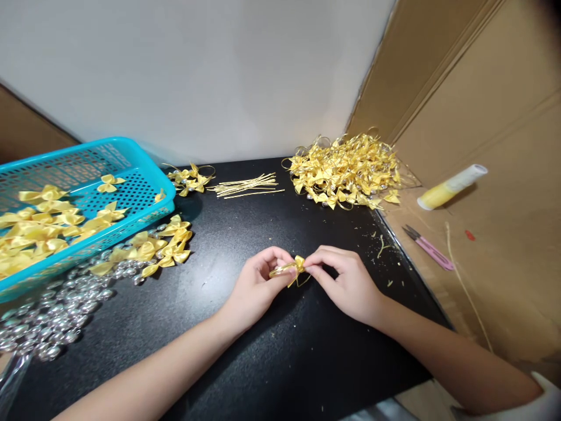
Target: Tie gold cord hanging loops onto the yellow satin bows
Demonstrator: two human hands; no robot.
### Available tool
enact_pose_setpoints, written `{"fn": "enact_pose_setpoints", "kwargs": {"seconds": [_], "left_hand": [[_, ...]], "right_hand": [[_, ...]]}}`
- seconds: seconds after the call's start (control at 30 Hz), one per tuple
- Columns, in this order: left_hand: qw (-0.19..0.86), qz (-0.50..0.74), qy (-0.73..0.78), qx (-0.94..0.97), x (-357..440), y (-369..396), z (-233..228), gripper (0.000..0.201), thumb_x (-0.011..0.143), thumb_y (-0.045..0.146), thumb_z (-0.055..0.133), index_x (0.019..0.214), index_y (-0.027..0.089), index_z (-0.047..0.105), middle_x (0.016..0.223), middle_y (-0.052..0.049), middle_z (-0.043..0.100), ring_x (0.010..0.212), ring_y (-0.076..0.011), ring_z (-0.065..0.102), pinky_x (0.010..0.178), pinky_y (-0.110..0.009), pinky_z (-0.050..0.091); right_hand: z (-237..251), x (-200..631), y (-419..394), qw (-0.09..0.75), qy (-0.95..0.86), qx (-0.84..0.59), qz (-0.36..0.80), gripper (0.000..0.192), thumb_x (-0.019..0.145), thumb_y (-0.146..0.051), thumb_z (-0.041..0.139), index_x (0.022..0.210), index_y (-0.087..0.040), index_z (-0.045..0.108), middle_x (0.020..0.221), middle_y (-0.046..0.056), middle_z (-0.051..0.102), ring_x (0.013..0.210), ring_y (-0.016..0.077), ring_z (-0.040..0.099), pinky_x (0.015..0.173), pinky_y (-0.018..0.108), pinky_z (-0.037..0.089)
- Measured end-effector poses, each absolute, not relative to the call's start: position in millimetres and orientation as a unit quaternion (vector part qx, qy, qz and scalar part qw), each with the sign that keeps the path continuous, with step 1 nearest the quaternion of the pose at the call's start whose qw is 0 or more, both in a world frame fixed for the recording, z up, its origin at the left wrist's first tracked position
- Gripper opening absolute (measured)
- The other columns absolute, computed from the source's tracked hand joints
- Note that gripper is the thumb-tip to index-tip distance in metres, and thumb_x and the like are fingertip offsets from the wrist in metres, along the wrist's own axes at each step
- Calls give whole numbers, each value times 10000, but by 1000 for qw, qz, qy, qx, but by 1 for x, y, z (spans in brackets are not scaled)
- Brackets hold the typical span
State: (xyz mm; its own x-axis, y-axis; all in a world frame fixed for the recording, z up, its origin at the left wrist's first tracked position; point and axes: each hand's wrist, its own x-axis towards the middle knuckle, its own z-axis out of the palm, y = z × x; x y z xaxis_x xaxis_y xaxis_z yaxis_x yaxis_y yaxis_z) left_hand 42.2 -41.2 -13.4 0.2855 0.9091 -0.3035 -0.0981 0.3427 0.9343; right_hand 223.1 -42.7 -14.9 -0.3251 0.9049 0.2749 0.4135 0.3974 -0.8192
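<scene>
Over the black table, a yellow ribbon bow (299, 262) with a thin gold cord (280, 271) sits between my two hands. My left hand (262, 275) pinches the bow and its cord between thumb and fingers. From the other side, the closed thumb and fingertips of my right hand (344, 278) meet at the bow's right edge. A thin loop of cord hangs beneath it. My fingers hide part of the bow, and whatever is fixed at its middle is too small to make out.
A blue basket (164, 181) of yellow bows stands left, beside silvery beads (70, 310) and loose bows (175, 237). Gold cord lengths (245, 186) lie at the back, near a heap of corded bows (346, 169). Pink-handled snips (432, 250) and a tube (451, 187) lie right.
</scene>
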Motion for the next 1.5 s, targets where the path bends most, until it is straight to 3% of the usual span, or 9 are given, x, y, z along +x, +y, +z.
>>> {"fn": "enact_pose_setpoints", "kwargs": {"seconds": [0.17, 0.5, 0.67, 0.93, 1.2, 1.5], "left_hand": [[692, 386, 454, 406, 43, -40, -14, 206, 701, 209, 749, 730, 164, 550, 621, 62, 542, 601, -71, 482, 594, -181, 369], [719, 393, 427, 382, 42, -39, -18, 218, 721, 210, 759, 751, 164, 549, 651, 53, 600, 616, -62, 506, 605, -176, 370], [727, 395, 421, 371, 43, -38, -15, 240, 692, 192, 775, 737, 163, 541, 637, 59, 596, 614, -62, 514, 614, -176, 377], [722, 389, 433, 374, 42, -38, -14, 241, 681, 187, 775, 731, 162, 540, 634, 58, 580, 615, -65, 504, 611, -180, 371], [711, 403, 446, 365, 42, -40, -18, 280, 684, 244, 790, 762, 174, 530, 628, 53, 569, 607, -73, 480, 608, -186, 365], [704, 395, 453, 380, 43, -39, -15, 263, 681, 223, 780, 740, 174, 529, 645, 47, 571, 623, -87, 501, 616, -200, 371]], "right_hand": [[-17, 223, -43, 382, -731, -448, 345, 133, 871, -116, 590, 785, -178, 671, 721, 18, 661, 655, 125, 616, 637, 244, 472], [-27, 219, -40, 390, -568, -455, 564, 49, 812, -216, 629, 785, -182, 651, 729, 2, 641, 672, 122, 599, 663, 258, 492], [-26, 219, -38, 385, -533, -438, 614, 109, 788, -284, 676, 784, -182, 636, 695, -7, 619, 643, 116, 575, 647, 260, 487], [-28, 218, -42, 394, -578, -458, 548, 68, 813, -232, 629, 767, -189, 653, 723, -4, 618, 671, 120, 576, 656, 260, 474], [-28, 220, -40, 394, -569, -462, 555, 107, 808, -303, 658, 818, -197, 668, 801, 21, 672, 749, 146, 634, 732, 288, 524], [-26, 218, -41, 390, -585, -461, 541, 92, 816, -270, 637, 768, -192, 643, 731, 0, 596, 685, 127, 576, 668, 265, 487]]}}
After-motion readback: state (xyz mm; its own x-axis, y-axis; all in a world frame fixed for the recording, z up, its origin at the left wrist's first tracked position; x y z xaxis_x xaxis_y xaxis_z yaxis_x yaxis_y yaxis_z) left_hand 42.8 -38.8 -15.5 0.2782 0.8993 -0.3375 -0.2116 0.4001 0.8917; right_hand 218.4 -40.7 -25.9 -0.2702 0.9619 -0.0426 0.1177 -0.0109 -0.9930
